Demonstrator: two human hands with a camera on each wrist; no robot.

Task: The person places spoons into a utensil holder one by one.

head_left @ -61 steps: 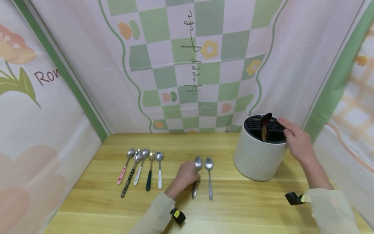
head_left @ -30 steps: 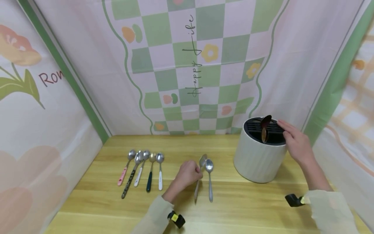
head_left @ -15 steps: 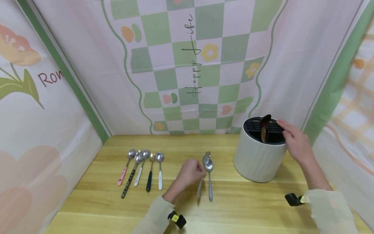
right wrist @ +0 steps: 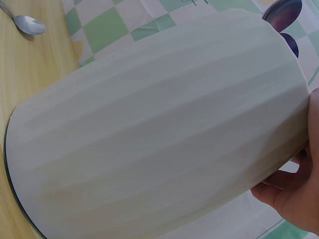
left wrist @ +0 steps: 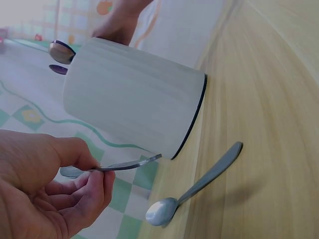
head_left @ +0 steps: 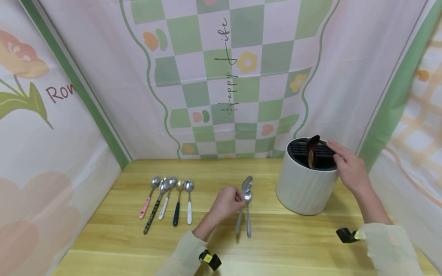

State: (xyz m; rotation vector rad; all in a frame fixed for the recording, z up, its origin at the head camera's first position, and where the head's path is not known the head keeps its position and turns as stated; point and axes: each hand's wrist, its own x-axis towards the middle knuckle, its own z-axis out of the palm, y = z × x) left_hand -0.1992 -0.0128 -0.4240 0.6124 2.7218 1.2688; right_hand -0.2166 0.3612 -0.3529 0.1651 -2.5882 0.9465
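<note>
My left hand point(head_left: 226, 203) pinches a silver spoon point(head_left: 247, 183) between thumb and fingers, its bowl pointing away from me. In the left wrist view the spoon's handle point(left wrist: 134, 164) juts out past the fingertips, raised off the wood. Just under it a second silver spoon point(head_left: 248, 226) lies on the table, its bowl partly overlapped in the head view. At the right, my right hand point(head_left: 350, 168) rests with extended fingers against the rim of a white ribbed utensil holder point(head_left: 304, 191) with a black slotted top. A dark spoon point(head_left: 313, 142) and a copper-toned spoon point(head_left: 311, 159) stick up from it.
On the left of the wooden table point(head_left: 276, 249) lie several spoons in a row: a pink-handled spoon point(head_left: 144, 207), a dark patterned one, white-handled ones and a dark green-handled spoon point(head_left: 177, 214). A checkered curtain point(head_left: 214, 92) hangs behind the table.
My left hand has lifted the silver spoon off the table and shifted it to the right, over the second silver spoon. The right hand stays at the holder's rim.
</note>
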